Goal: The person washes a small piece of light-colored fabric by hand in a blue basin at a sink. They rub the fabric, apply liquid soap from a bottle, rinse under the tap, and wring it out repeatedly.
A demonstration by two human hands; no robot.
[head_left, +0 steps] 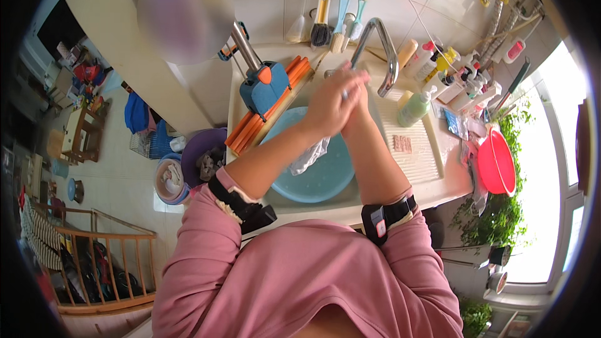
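Observation:
My left hand (pixel 332 99) and my right hand (pixel 360 101) are pressed together below the chrome tap (pixel 389 56), over the far part of a light-blue basin (pixel 341 191). The left one, with a ring on it, lies across the right, its fingers closed over it. Most of the right hand's fingers are hidden behind the left. Water stands in the basin, which sits in the sink. A white cloth (pixel 311 156) shows in the basin below my left forearm.
An orange slatted board (pixel 266 125) with a blue clamp-like fixture (pixel 266 87) lies along the sink's left side. Brushes (pixel 320 25) hang behind. To the right are a green pump bottle (pixel 414 109), several other bottles and a red basin (pixel 496 161). A blurred purple object (pixel 184 15) hangs upper left.

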